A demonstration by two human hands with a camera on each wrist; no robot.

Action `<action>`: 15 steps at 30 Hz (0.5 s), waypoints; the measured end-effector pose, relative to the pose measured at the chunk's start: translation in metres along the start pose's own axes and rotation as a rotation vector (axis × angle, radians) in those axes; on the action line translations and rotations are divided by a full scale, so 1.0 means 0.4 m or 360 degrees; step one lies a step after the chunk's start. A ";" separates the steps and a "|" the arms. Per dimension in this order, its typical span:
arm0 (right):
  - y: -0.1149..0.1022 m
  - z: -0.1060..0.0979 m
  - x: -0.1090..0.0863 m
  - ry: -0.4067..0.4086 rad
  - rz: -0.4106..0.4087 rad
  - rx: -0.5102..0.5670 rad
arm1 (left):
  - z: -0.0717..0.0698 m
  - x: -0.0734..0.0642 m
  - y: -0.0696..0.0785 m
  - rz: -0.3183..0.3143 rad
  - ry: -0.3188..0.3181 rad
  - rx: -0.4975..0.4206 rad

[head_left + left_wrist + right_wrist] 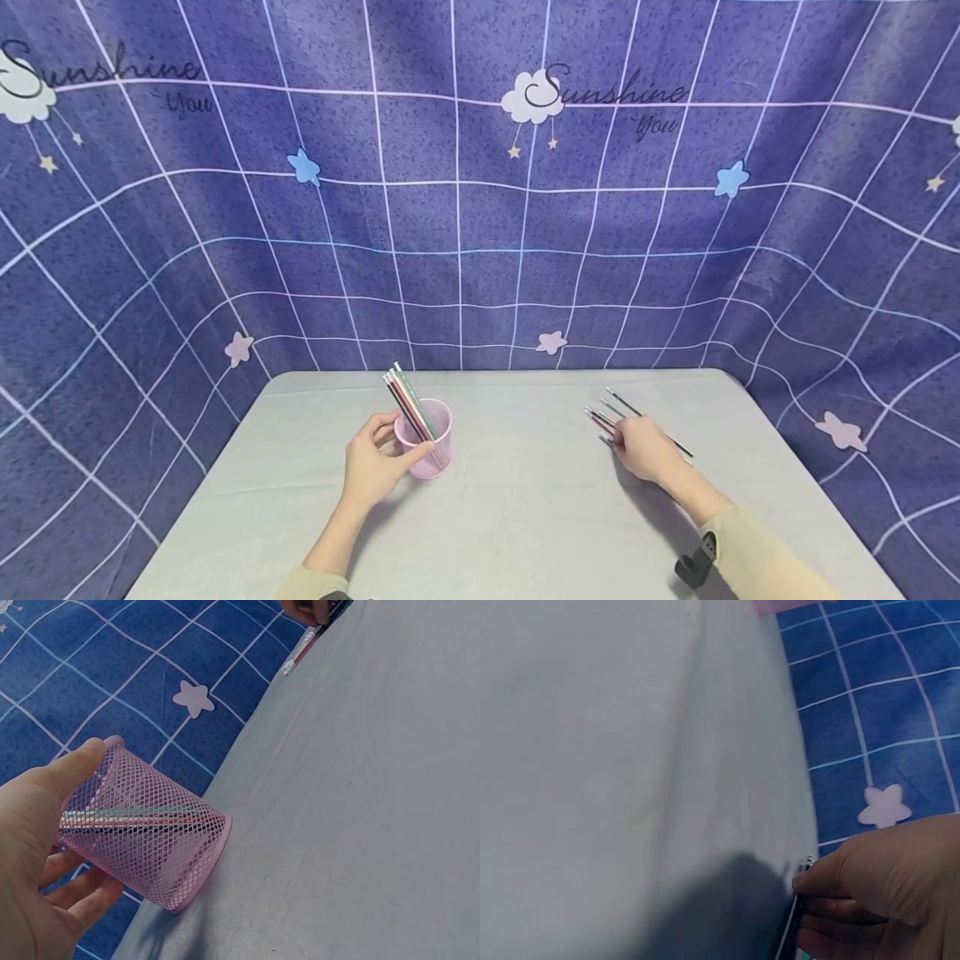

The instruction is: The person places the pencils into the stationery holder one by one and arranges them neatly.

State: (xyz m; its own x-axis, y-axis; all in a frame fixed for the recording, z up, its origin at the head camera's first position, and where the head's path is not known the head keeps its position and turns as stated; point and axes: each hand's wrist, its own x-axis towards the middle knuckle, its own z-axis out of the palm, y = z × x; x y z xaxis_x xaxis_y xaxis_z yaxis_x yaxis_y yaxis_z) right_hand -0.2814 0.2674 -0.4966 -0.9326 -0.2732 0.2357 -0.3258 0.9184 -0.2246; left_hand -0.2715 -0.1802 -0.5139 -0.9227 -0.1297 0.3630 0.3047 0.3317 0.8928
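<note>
My left hand (375, 471) holds a pink mesh pencil cup (150, 840) that stands on the table at centre left. The thumb lies over its rim, and the other fingers reach round the far side. Several pencils (408, 406) lean inside, their white-tipped ends sticking out toward the back left. Over at the right, my right hand (647, 450) pinches at a loose bunch of pencils lying on the table. A dark pencil (623, 401) stretches behind the knuckles, and other ends fan out left of the fingers. In the right wrist view thumb and fingers close on dark pencils (788, 930); the palm hides the rest.
A pale grey cloth covers the table (517, 500). Behind it and along both sides hangs a blue-purple curtain (495, 217) with a grid, stars and clouds. A wide stretch of tabletop lies between the two hands.
</note>
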 end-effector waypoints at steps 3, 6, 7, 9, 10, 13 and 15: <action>-0.011 -0.019 0.020 0.0048 -0.0026 0.0013 | 0.000 -0.002 0.000 0.0008 0.0001 -0.0007; -0.031 -0.045 0.050 0.0146 -0.0060 0.0057 | 0.000 -0.004 0.001 0.0008 -0.0008 -0.0018; -0.039 -0.054 0.061 0.0184 -0.0083 0.0074 | 0.000 -0.005 0.001 0.0007 -0.0013 -0.0024; -0.059 -0.073 0.087 0.0259 -0.0131 0.0116 | -0.001 -0.006 0.002 -0.0004 -0.0015 -0.0036; -0.073 -0.084 0.099 0.0282 -0.0141 0.0150 | -0.001 -0.006 0.002 -0.0005 -0.0014 -0.0042; -0.122 -0.120 0.134 0.0335 -0.0166 0.0276 | -0.003 -0.006 0.003 -0.0001 -0.0014 -0.0055; -0.159 -0.141 0.152 0.0360 -0.0169 0.0369 | -0.003 -0.006 0.003 0.0003 -0.0012 -0.0054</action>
State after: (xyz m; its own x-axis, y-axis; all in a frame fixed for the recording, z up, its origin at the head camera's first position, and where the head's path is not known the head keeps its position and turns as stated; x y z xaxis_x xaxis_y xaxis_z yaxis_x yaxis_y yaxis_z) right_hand -0.3087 0.2086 -0.4144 -0.8420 -0.2698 0.4672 -0.4703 0.7914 -0.3905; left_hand -0.2688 -0.1807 -0.5132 -0.9239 -0.1217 0.3628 0.3142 0.3001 0.9007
